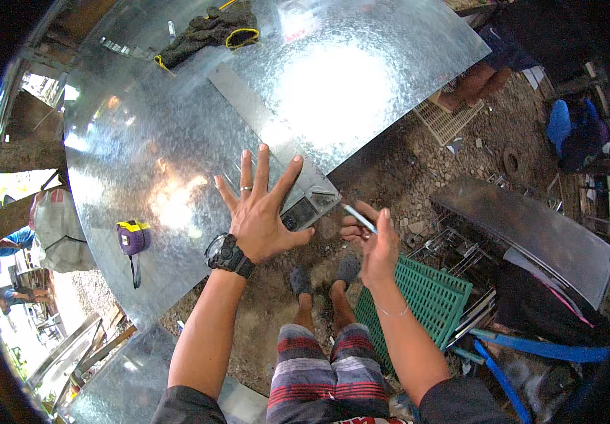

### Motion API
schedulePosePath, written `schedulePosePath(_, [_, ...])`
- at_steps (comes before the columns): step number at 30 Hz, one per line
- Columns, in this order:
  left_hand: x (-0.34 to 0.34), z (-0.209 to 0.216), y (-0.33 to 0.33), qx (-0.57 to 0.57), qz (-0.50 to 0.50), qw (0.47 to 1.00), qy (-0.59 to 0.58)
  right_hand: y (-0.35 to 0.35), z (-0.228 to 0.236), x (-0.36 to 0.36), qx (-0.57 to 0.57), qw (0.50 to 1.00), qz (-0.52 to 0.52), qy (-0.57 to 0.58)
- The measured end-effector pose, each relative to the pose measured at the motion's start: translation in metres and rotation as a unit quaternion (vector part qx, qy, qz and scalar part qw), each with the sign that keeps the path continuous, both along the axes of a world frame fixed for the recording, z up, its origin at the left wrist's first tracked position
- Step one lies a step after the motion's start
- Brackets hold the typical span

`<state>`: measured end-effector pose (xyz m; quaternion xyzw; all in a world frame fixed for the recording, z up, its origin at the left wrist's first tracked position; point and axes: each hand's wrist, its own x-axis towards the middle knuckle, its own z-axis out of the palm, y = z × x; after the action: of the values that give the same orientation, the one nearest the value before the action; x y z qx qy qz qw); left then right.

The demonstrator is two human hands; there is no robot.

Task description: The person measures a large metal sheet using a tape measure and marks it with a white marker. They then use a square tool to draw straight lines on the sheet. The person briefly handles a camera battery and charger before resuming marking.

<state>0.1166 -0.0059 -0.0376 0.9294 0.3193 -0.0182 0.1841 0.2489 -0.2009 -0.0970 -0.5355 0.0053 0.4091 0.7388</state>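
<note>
My left hand (257, 220) lies spread with fingers apart, pressing a metal try square (240, 97) against a shiny galvanized sheet (178, 127). The square's long blade runs away to the upper left, and its dark, thicker head is at the sheet's near edge, partly under my thumb. In my right hand (377, 251) is a slim pale-blue pencil or marker (360, 218), gripped between thumb and fingers. Its tip points up-left, close to the corner of the square's head. To the left on the sheet sits a purple and yellow tape measure (133, 239) with a strap.
Dark gloves (213, 34) with yellow cuffs lie on the sheet's far part. Right of my legs, a green plastic grate (425, 300) leans near a curved metal panel (531, 230) and blue tubing (545, 346). A beige grate (449, 120) rests on the rubble-strewn ground.
</note>
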Motion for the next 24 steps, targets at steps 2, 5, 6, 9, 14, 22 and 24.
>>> schedulePosePath(2, [0.001,-0.002,0.000,-0.001,0.000,1.000,0.003,-0.005,0.011,0.003,-0.081,0.985,-0.015,-0.155])
schedulePosePath(5, [0.003,-0.001,-0.001,-0.011,0.003,1.000,-0.003,0.002,0.027,0.018,-0.026,0.970,0.036,-0.240])
schedulePosePath(6, [0.002,-0.001,0.000,-0.013,0.002,1.000,-0.003,0.005,0.035,0.022,-0.041,0.965,0.069,-0.249])
schedulePosePath(9, [0.000,-0.002,0.001,-0.012,0.001,1.000,-0.001,0.027,0.052,0.032,-0.060,0.938,0.138,-0.313])
schedulePosePath(14, [0.001,-0.002,0.001,-0.007,-0.003,1.000,0.001,0.039,0.048,0.044,-0.059,0.905,0.158,-0.391])
schedulePosePath(22, [0.002,0.003,-0.001,-0.007,0.007,1.000,0.014,0.045,0.058,0.047,-0.084,0.881,0.174,-0.432])
schedulePosePath(24, [0.003,0.004,0.000,-0.010,0.006,1.000,0.015,0.046,0.059,0.049,-0.091,0.903,0.178,-0.381])
